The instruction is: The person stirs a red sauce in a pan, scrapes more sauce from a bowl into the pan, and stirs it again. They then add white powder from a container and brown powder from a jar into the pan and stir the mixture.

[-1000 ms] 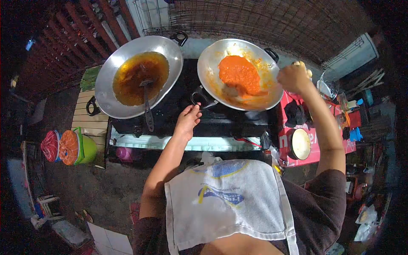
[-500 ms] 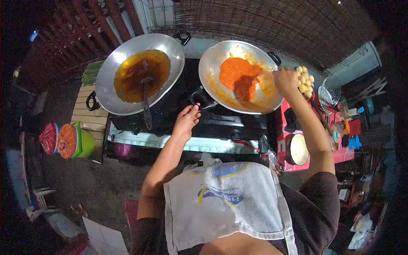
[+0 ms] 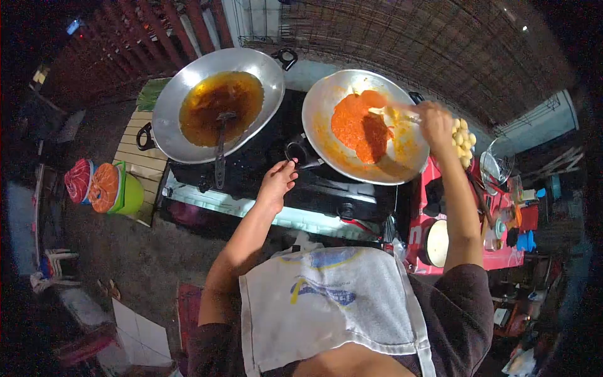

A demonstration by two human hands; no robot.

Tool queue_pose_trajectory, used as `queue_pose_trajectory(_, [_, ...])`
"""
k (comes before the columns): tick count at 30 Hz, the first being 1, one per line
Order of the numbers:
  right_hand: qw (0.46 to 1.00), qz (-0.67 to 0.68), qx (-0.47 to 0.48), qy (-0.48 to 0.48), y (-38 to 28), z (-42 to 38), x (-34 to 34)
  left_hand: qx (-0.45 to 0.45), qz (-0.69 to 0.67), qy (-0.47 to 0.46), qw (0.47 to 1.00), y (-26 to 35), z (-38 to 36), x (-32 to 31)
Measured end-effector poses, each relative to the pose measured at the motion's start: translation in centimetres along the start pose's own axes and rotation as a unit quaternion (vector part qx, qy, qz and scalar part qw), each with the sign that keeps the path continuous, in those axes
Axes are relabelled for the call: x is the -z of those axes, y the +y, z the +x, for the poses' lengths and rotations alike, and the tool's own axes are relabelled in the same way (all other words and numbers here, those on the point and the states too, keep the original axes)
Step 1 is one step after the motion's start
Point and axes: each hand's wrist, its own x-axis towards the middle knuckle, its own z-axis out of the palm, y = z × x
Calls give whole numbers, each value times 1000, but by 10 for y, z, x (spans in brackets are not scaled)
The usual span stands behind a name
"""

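Observation:
Red-orange sauce (image 3: 355,125) lies in the right-hand wok (image 3: 320,141), with smears of it up the metal sides. My right hand (image 3: 435,125) is closed around the handle of a spatula (image 3: 391,112), whose motion-blurred blade is at the sauce. At the wok's near left side, my left hand (image 3: 278,185) has its fingers curled at the black wok handle (image 3: 298,149), gripping its edge. On the left, a second wok (image 3: 169,119) contains dark amber oil (image 3: 213,125); a slotted metal turner (image 3: 220,154) leans in it, its handle over the rim.
Both woks stand on a black stove (image 3: 251,173). Pale round balls (image 3: 463,143) sit just right of my right hand. A red-covered table (image 3: 414,251) bears a pale bowl (image 3: 438,244) and small containers. A green bucket (image 3: 130,193) stands left, by a slatted bench (image 3: 130,141).
The spatula in my right hand has moved within the sauce, and its pale blade shows more now. My left hand stays at the wok handle. The whole view has shifted slightly.

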Motion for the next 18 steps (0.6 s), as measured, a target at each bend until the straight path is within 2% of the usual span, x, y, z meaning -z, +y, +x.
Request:
queue_pose_trajectory(2, [1000, -16, 12, -5, 20, 7, -3, -1, -3, -5, 1000, -2, 2, 0])
queue_pose_trajectory(4, [999, -23, 23, 30, 31, 12, -21, -3, -3, 1, 1000, -3, 2, 0])
queue_pose_trajectory(5, [997, -59, -34, -22, 24, 13, -30, -4, -1, 4, 1000, -3, 2, -1])
queue_pose_trajectory(6, [999, -26, -36, -18, 27, 13, -61, -6, -2, 6, 1000, -4, 2, -1])
queue_pose_trajectory(8, [999, 9, 44, -17, 14, 13, -73, -5, -1, 12, 1000, -5, 3, -2])
queue_pose_trajectory(10, [999, -5, 12, -49, 18, 15, -49, -8, -1, 16, 1000, -4, 2, -3])
queue_pose_trajectory(12, [988, -68, -37, -137, 27, 19, -8, -5, 0, 20, 1000, -5, 0, -2])
queue_pose_trajectory(14, [965, -133, -38, -225, 28, 22, 34, -15, 0, 13, 1000, -5, 0, -3])
queue_pose_trajectory(18, [977, -98, -5, -188, 9, 10, -14, -20, -10, 8, 1000, -9, 2, -3])
